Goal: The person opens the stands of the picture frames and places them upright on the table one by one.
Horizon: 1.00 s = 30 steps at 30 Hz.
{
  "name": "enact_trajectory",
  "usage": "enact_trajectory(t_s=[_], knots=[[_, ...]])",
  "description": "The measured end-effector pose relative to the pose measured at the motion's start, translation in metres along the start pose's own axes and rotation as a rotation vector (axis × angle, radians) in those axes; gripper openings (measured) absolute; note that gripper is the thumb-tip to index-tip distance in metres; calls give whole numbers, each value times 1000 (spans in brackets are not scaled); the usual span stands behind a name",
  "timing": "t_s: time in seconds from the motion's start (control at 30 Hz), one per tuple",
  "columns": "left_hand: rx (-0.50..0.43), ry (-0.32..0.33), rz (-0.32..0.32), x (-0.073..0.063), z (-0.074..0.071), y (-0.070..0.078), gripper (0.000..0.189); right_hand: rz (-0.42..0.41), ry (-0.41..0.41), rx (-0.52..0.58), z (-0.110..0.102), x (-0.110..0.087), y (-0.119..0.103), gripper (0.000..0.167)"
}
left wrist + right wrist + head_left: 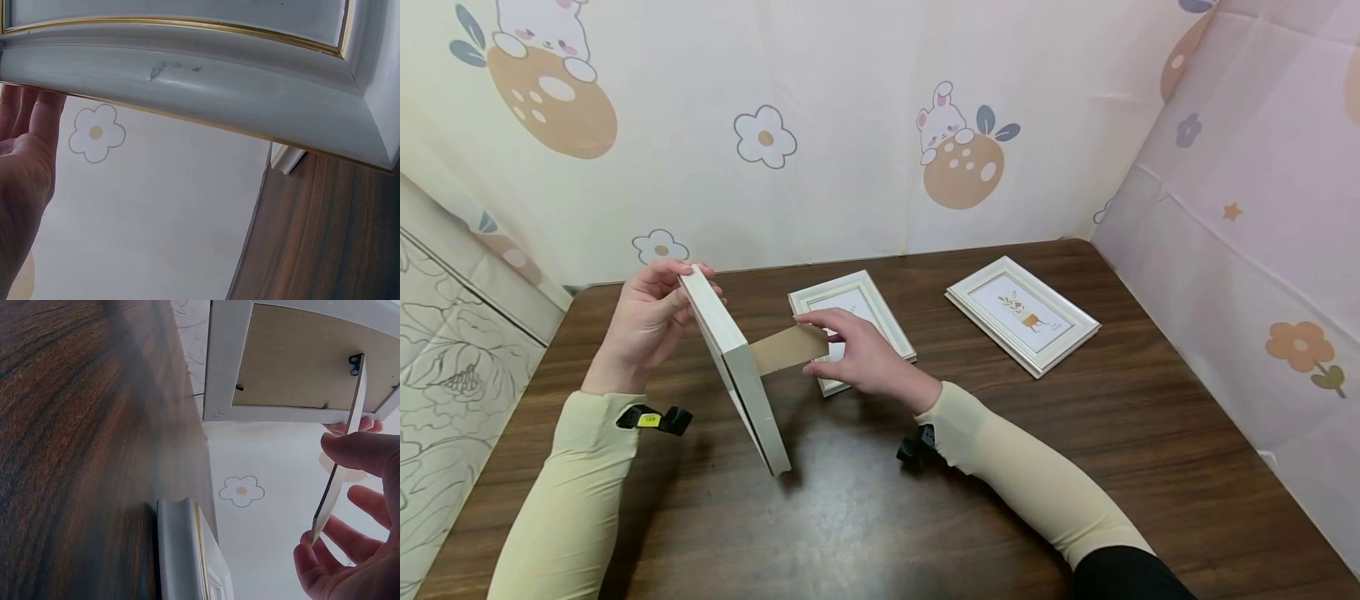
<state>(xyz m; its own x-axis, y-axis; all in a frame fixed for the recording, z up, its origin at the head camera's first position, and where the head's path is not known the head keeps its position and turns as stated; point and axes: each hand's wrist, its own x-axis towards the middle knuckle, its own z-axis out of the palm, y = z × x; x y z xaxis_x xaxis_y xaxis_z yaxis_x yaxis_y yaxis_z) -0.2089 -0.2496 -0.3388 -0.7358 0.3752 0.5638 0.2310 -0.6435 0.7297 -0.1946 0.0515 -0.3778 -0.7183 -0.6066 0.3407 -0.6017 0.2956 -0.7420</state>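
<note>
the left hand (pixel 649 323) pinches one edge of a white picture frame (pixel 718 317), which is tilted over the dark table (pixel 865 525). the right hand (pixel 868 357), fingers partly bent, grips the brown support leg (pixel 788 348) on the frame's back. whether the lower corner touches the wood, i cannot surely tell. two similar frames (pixel 859 304) (pixel 1022 315) lie face up.

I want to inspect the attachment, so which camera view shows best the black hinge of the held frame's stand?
The right wrist view: the black hinge shows plainly against the backing board. The head view shows the stand but not its hinge; the left wrist view shows the picture frame's front, no hinge.
</note>
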Motion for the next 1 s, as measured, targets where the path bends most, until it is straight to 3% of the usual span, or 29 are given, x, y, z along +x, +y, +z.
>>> enact_trajectory(t_s=[0.3, 0.63, 1.0], knots=[[20, 0, 16, -1, -1, 3, 24, 31, 4, -17, -3, -4, 4, 61], [63, 119, 50, -4, 3, 5, 21, 35, 39, -1, -18, -12, 14, 59], [125, 200, 73, -8, 7, 9, 20, 136, 55, 1, -39, -28, 28, 52]])
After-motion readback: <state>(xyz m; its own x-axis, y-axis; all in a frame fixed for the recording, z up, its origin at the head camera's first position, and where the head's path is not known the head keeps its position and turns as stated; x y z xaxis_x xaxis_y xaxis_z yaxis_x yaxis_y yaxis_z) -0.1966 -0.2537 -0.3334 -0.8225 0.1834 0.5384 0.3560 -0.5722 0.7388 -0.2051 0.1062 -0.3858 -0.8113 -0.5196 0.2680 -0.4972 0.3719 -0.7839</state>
